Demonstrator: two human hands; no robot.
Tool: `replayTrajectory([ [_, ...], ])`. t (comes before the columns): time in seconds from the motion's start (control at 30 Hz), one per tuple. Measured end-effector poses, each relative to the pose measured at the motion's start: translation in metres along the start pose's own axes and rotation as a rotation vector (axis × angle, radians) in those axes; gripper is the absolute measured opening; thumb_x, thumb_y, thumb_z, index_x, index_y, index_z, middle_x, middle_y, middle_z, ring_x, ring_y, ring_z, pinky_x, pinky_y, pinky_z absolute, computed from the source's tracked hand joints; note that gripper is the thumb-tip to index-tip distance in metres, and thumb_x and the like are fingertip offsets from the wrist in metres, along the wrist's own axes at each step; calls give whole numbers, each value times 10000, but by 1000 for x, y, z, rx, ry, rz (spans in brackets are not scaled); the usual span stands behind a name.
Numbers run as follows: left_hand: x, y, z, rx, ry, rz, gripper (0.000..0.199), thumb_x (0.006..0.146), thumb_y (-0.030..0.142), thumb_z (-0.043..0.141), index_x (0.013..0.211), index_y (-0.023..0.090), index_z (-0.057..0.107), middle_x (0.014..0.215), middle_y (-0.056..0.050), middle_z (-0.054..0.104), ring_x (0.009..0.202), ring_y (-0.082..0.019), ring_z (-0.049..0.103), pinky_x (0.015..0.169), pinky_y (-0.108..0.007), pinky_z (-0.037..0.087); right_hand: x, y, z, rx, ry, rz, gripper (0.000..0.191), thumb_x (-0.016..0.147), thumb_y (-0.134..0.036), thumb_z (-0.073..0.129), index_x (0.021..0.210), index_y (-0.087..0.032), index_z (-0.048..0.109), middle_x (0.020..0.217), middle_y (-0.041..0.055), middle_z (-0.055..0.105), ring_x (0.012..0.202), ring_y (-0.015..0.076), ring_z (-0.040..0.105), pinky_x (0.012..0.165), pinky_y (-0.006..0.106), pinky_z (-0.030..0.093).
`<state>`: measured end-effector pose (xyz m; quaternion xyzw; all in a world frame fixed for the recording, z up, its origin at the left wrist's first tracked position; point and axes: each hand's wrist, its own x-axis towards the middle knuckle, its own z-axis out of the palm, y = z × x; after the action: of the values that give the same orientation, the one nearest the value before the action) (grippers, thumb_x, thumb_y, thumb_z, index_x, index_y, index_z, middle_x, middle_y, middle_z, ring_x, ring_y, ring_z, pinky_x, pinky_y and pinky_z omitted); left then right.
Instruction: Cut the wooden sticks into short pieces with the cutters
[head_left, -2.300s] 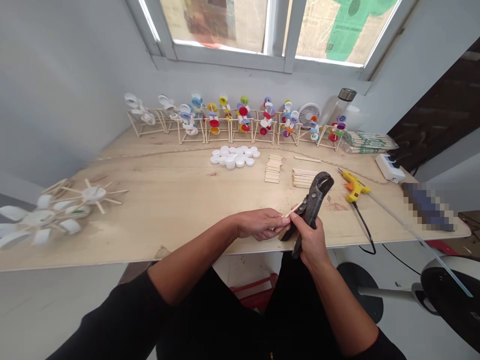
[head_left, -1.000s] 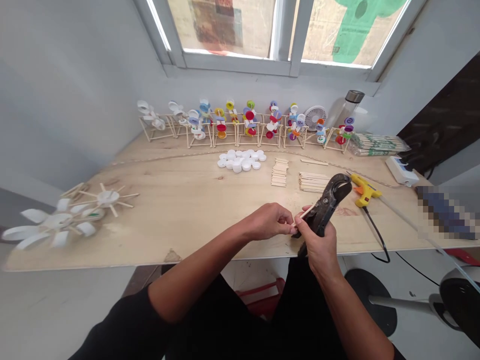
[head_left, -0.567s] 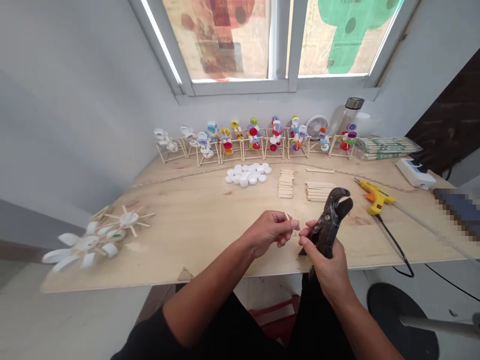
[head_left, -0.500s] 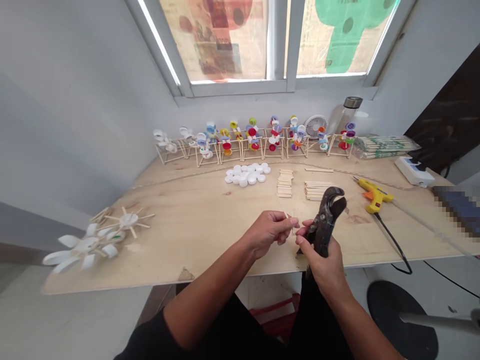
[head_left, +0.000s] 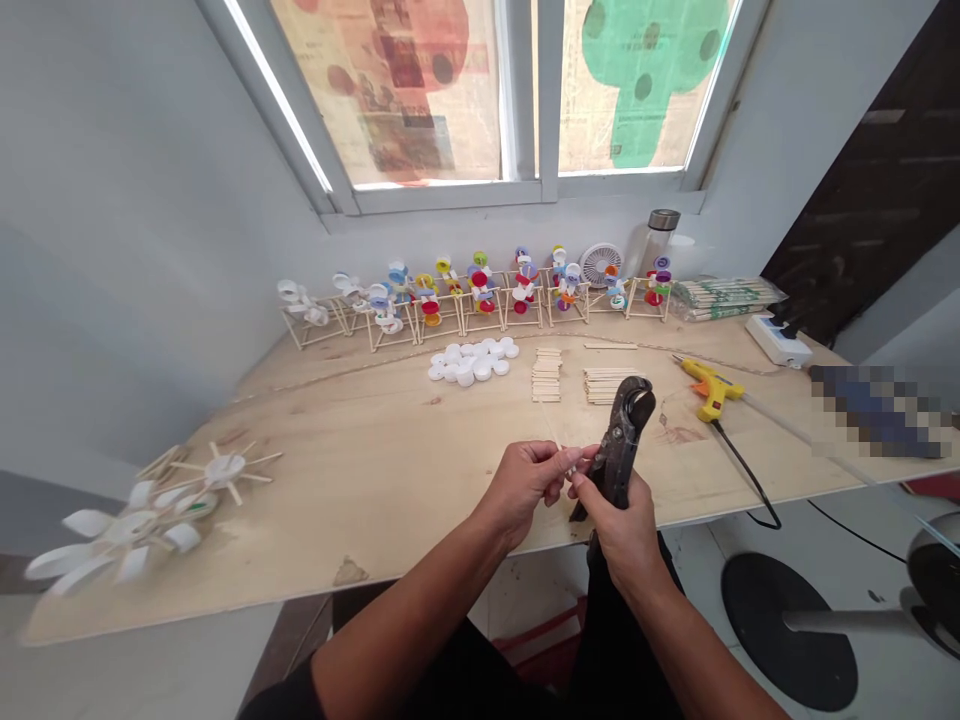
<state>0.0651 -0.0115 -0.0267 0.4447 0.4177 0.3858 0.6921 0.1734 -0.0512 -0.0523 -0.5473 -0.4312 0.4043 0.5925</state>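
Observation:
My left hand (head_left: 525, 488) is closed, with its fingertips pinching thin wooden sticks (head_left: 559, 443) above the front of the table. My right hand (head_left: 628, 515) wraps round the handles of a black pipe cutter (head_left: 622, 440), whose hooked jaws point up and away from me. The right thumb and fingertips also meet the near end of the sticks, touching the left fingertips. Exactly how many sticks are held cannot be made out. Just beyond the hands lie a stack of short cut sticks (head_left: 546, 376) and a stack of longer sticks (head_left: 609, 385).
White bottle caps (head_left: 472, 362) lie mid-table. Behind them stand stick frames with coloured cap wheels (head_left: 480, 290). A yellow glue gun (head_left: 712, 388) with its cord lies right, near a power strip (head_left: 778, 340). White paddle wheels (head_left: 135, 528) sit at the left edge.
The view has shifted right, so things appear further left. My fingertips have come together round the sticks, which now show sloping up and away. The pipe cutter stays in my right hand.

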Motion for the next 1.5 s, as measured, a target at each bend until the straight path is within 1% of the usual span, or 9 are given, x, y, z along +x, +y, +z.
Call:
replayTrajectory([
  [0.17,-1,3,4,29,0,16,423,622,494,670,466,145,489,371,46,366,456,-89,399,453,-216,228,-1,-2,0,50,-8,52,201,706,-299,633,845,-156,602,684,8,612,635,159,575,605,287,464],
  [0.3,-1,6,2,34,-26,29,412,645,478,658,478,140,491,403,41,396,456,-77,380,461,-215,238,0,-2,1,89,16,88,199,695,-300,652,821,-155,601,670,-3,603,624,146,564,605,274,455],
  [0.43,-3,9,-4,56,-82,67,377,705,468,602,552,129,543,472,31,434,475,-68,383,486,-210,290,2,0,3,137,51,105,265,671,-296,677,882,-166,583,651,-26,582,584,129,547,573,259,443],
  [0.6,-3,9,-7,91,-45,69,324,733,442,578,686,122,598,500,34,449,457,-65,372,476,-210,303,1,-1,3,143,29,104,300,673,-297,674,924,-174,567,660,-25,580,585,132,548,576,265,443],
  [0.7,-2,9,-7,82,-67,51,317,738,431,579,728,116,617,487,38,443,442,-59,364,470,-209,299,0,-1,1,129,20,99,292,672,-301,675,918,-185,570,653,-35,575,578,125,544,575,256,443],
  [0.9,1,14,-10,85,-121,44,319,696,426,623,673,108,630,507,18,494,443,-55,384,458,-205,308,-2,-1,0,96,-9,113,308,674,-310,674,926,-158,585,659,-15,581,590,144,554,575,282,456],
  [1.0,4,17,-15,37,-171,6,308,690,406,635,647,102,615,539,-6,534,466,-64,429,472,-208,331,-4,-4,1,160,-26,132,304,698,-304,656,956,-158,584,685,-5,595,626,153,578,615,299,473],
  [1.1,6,19,-19,-43,-225,-65,277,697,369,641,737,95,625,569,-17,555,476,-70,461,472,-207,340,-6,-8,1,248,-38,120,277,719,-276,640,970,-174,578,755,6,611,655,149,589,642,301,481],
  [1.5,8,21,-14,-35,-230,-103,269,696,359,649,771,102,628,546,9,537,470,-79,512,490,-218,385,-4,-2,1,242,27,113,284,673,-274,674,930,-179,599,724,-5,618,613,142,589,626,301,494],
])
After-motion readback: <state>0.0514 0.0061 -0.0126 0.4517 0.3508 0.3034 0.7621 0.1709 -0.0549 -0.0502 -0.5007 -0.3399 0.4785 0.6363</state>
